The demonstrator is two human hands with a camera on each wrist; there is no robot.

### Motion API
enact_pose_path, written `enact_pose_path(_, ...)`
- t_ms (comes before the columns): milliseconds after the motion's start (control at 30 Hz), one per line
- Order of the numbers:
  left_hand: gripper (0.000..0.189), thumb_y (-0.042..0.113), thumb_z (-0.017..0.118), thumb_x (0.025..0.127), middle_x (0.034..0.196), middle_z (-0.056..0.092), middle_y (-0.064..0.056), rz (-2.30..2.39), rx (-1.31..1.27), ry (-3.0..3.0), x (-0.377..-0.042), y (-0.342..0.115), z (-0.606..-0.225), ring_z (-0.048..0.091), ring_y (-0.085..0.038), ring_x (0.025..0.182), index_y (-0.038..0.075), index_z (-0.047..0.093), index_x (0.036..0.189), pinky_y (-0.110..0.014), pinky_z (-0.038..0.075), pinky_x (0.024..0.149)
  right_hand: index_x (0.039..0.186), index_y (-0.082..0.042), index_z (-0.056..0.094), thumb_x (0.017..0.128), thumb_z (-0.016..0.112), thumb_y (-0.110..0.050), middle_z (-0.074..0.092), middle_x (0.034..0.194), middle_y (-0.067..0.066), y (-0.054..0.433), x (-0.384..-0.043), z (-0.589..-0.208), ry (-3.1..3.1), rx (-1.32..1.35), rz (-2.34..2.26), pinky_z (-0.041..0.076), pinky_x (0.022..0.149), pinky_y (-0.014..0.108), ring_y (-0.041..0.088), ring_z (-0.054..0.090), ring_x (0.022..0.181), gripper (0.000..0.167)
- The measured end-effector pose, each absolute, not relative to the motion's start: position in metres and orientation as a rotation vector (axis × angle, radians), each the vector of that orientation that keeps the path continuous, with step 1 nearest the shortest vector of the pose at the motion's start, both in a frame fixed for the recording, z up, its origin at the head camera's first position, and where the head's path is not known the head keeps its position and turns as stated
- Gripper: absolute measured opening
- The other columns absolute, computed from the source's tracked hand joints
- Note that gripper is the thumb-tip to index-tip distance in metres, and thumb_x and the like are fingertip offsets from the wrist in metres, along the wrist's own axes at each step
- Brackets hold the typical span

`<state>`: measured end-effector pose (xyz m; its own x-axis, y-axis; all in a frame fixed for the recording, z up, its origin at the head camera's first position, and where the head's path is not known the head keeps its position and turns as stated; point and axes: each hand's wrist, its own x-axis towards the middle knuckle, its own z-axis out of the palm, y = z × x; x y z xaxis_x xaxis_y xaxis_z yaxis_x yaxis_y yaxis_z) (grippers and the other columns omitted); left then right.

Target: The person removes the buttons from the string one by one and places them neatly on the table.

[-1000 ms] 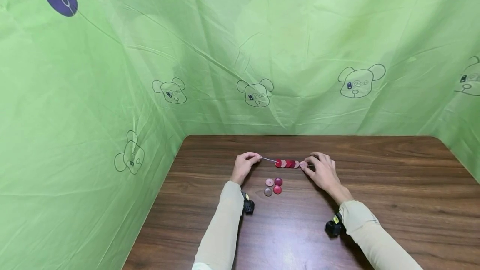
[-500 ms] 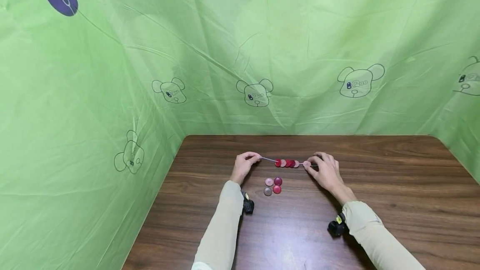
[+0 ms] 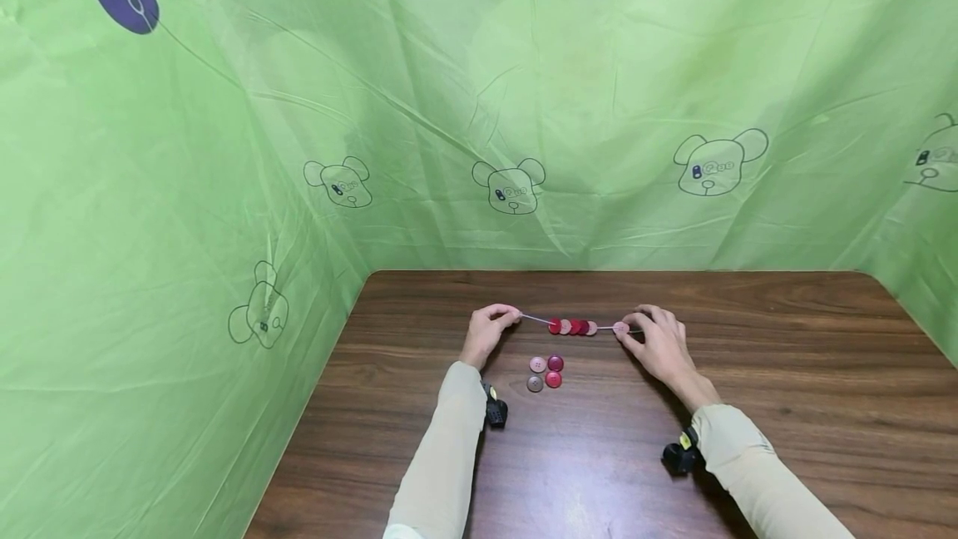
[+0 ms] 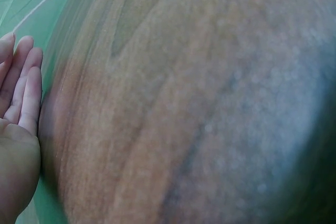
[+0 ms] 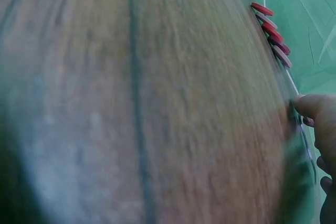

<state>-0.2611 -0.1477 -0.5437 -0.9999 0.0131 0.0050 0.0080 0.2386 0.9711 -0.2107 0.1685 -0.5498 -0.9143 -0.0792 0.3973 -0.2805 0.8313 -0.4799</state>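
Observation:
A pale string (image 3: 536, 318) runs across the table, and my left hand (image 3: 486, 333) pinches its left end between thumb and fingertips. In the left wrist view that hand (image 4: 18, 135) has its other fingers extended. Several red, pink and maroon buttons (image 3: 575, 327) sit overlapped on the string; the right wrist view shows these strung buttons (image 5: 272, 31) tilted in a row. To their right, a stretch of bare string separates them from a pink button (image 3: 620, 328). My right hand (image 3: 662, 348) pinches that button between thumb and index finger; a thin string tail shows past it.
Closer to me on the wooden table (image 3: 793, 406) lie several loose buttons in a small square: a pink button (image 3: 537, 364), a maroon button (image 3: 555, 363), a grey-brown button (image 3: 535, 383) and a red button (image 3: 553, 379). Green cloth (image 3: 599, 231) rises behind and at the left.
My right hand has slid rightward along the string with the pink button, widening the gap to the other strung buttons. The left hand and loose buttons have stayed put.

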Motion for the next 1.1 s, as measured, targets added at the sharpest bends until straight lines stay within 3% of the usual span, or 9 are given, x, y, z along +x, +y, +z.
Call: enact_pose_path(1100, 0.010, 0.023, 0.070, 0.088, 0.088, 0.073, -0.003, 1.935, 0.016, 2.464, -0.261, -0.147, -0.543, 0.066, -0.017, 0.088, 0.014, 0.075, 0.091, -0.028, 0.051, 0.079, 0.105, -0.009, 0.066, 0.088, 0.068, -0.033, 0.050, 0.128, 0.021, 0.196, -0.208, -0.549, -2.659, 0.201, 0.780, 0.027, 0.088, 0.057, 0.044, 0.039, 0.119, 0.030)
